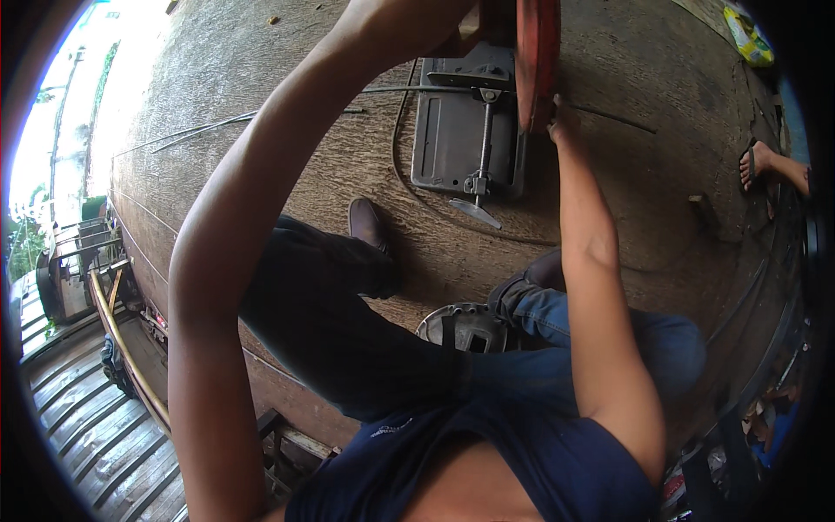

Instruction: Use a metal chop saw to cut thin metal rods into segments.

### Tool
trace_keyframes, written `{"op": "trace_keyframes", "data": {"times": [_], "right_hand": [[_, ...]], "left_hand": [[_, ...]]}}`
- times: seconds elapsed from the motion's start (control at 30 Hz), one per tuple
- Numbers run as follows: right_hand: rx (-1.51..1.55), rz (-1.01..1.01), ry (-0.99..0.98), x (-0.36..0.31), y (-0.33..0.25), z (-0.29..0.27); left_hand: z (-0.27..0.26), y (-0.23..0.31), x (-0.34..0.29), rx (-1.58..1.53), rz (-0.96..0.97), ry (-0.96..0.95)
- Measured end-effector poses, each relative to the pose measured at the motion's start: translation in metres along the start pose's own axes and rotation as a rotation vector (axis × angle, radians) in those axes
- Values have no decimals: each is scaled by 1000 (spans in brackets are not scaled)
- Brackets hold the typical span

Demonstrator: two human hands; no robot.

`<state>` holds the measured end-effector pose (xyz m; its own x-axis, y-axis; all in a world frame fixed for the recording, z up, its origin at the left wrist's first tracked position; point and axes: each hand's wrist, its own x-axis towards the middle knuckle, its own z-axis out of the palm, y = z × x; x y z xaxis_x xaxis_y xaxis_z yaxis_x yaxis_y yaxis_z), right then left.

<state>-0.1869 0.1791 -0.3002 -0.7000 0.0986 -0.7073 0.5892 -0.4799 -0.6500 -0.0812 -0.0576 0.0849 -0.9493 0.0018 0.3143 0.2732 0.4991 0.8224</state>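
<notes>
A cut-off saw with a dark metal base (444, 148) and a red blade guard (538, 61) stands on the board floor ahead of me. My left hand (413, 24), partly cut off by the upper edge, curls its fingers at the top of the saw beside the guard. A thin metal rod (396, 89) runs across the base through the saw's vise (485, 97) and shows again right of the guard. Close against the guard's right side, my right hand (564, 123) has its fingers closed at the rod. The guard hides part of its grip.
A welding mask (448, 324) lies between my feet. Loose rods (204, 130) rest on the floor at left, and a cable (397, 161) curves round the base. Another person's sandalled foot (762, 162) is at far right, below a yellow packet (748, 39). Corrugated metal (109, 435) lies lower left.
</notes>
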Motion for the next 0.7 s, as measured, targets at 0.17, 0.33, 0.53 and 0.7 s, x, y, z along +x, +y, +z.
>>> {"op": "trace_keyframes", "data": {"times": [0.17, 0.33, 0.53, 0.7], "right_hand": [[43, -101, -13, 36, -2, -30], [-16, -164, 60, 85, -25, -77], [-20, -292, -23, 114, -47, -116], [-39, -221, -445, 91, -38, -121]], "left_hand": [[0, -11, 5, 147, 85, 39], [1, -6, 2, 62, -8, 11], [4, -2, 3, -162, 54, -65], [3, -7, 3, -200, -34, -71]]}}
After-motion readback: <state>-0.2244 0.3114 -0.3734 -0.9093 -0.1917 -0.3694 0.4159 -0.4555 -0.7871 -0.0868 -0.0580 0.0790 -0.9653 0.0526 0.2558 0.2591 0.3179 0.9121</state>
